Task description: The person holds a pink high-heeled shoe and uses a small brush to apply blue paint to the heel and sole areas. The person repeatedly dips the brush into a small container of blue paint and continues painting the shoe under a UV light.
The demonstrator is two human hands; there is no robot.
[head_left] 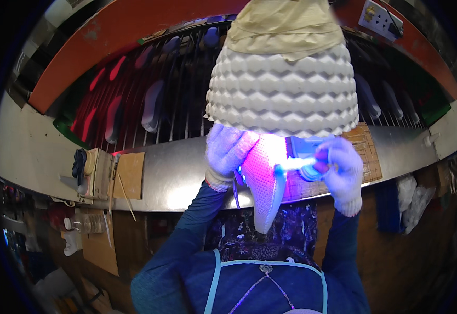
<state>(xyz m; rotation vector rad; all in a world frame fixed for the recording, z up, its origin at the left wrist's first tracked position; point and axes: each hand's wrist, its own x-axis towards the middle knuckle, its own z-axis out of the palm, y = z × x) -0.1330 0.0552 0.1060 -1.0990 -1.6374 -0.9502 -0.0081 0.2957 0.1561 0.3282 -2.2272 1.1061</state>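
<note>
Under a violet glow, my gloved left hand [229,149] grips a pale mesh shoe upper [262,183] from its left side, with the toe end pointing down toward my lap. My gloved right hand [341,167] is closed round a slim brush [296,164]. The brush's tip meets the right side of the shoe, near its lower edge. Glare and motion blur hide the brush's exact shape. Behind the brush, a round container [310,171] is partly covered by my right hand. A white, ridged lampshade [283,89] hangs just above the shoe and hides its far end.
Beyond the metal bench edge [176,170], a rack of bars [176,99] carries several shoe soles [152,104], some lit red. Cardboard [130,175] and thin sticks [125,196] lie at the left. A plastic bottle [87,223] is below them. A power socket [380,21] is at the upper right.
</note>
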